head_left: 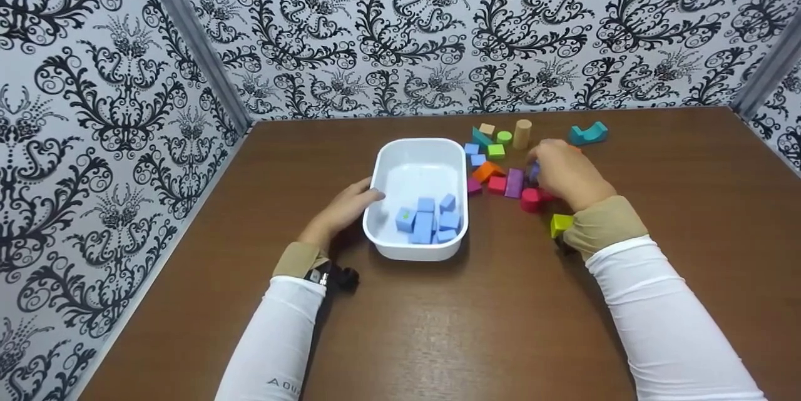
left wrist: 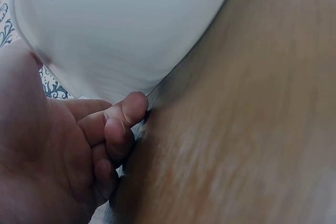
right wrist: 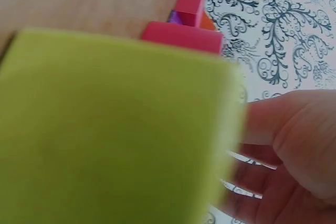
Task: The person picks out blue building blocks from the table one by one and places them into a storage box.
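Note:
My left hand holds the left side of a white plastic tub, thumb over its rim. In the left wrist view, the other fingers curl against the tub's outside near the tabletop. Several light blue blocks lie in the tub's near end. To the right, my right hand reaches down among loose blocks, with a dark blue block at its fingertips. A yellow-green block hides those fingertips in the right wrist view; I cannot tell whether they pinch anything.
Right of the tub lie small blue blocks, an orange wedge, a purple block and a red cylinder. Behind them stands a wooden cylinder. A teal arch lies farther right, before the patterned wall.

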Demonstrator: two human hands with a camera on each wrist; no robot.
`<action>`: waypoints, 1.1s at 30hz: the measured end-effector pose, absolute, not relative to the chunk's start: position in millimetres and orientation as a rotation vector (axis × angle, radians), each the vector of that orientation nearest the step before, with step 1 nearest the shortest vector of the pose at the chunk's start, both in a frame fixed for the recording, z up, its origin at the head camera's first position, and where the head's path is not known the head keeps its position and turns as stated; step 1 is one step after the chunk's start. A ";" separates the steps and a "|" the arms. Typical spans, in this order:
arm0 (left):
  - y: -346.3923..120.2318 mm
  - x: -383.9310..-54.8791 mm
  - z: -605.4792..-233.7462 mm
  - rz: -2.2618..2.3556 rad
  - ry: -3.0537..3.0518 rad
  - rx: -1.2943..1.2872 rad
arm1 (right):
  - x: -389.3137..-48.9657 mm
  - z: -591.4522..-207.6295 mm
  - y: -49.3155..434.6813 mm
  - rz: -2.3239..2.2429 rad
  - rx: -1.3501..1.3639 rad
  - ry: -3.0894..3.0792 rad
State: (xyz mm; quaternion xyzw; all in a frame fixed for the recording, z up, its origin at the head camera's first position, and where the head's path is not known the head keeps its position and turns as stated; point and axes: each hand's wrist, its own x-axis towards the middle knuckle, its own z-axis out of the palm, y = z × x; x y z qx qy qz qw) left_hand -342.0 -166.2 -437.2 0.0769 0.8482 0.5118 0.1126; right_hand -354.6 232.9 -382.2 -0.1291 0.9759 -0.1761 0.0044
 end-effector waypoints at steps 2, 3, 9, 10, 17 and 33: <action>-166.3 -342.5 -437.8 1.500 2.491 0.228 | -353.4 -378.0 231.0 -0.590 -0.394 3.069; -166.4 -342.5 -437.7 1.500 2.489 0.232 | -352.7 -376.1 230.0 -0.595 -0.407 3.085; -166.2 -342.5 -437.1 1.487 2.486 0.253 | -344.5 -362.5 214.2 -0.587 -0.593 3.220; -166.2 -342.5 -437.1 1.484 2.489 0.254 | -342.0 -359.9 210.1 -0.611 -0.624 3.232; -166.2 -343.2 -438.3 1.500 2.491 0.265 | -320.1 -345.4 174.2 -0.798 -0.905 3.218; -166.8 -342.8 -438.6 1.510 2.485 0.279 | -289.1 -346.1 128.8 -0.677 -1.401 3.083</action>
